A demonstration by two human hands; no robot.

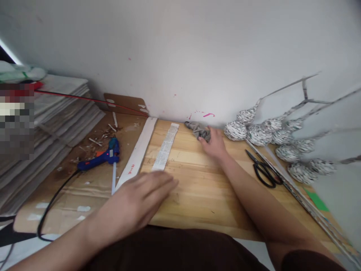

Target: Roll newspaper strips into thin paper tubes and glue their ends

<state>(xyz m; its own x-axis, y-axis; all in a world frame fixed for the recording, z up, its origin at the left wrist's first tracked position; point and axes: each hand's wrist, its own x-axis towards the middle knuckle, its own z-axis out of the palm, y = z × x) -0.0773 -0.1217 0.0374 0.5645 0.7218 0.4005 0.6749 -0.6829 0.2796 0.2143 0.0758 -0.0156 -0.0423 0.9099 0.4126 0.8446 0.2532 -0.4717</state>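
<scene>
My right hand is at the back of the wooden board, its fingers closed on a crumpled grey cloth near the wall. My left hand hovers or rests over the near end of a printed newspaper strip, fingers stretched out and slightly blurred; contact with the board cannot be made out. Left of that strip, a long white strip with red marks lies along the board. Black-handled scissors lie to the right of my right forearm.
On the left, a blue glue gun with a black cord sits on stained cardboard with scraps. Behind it rises a stack of newspapers. Several woven paper balls with stalks lean against the wall at right, beside long thin paper rods.
</scene>
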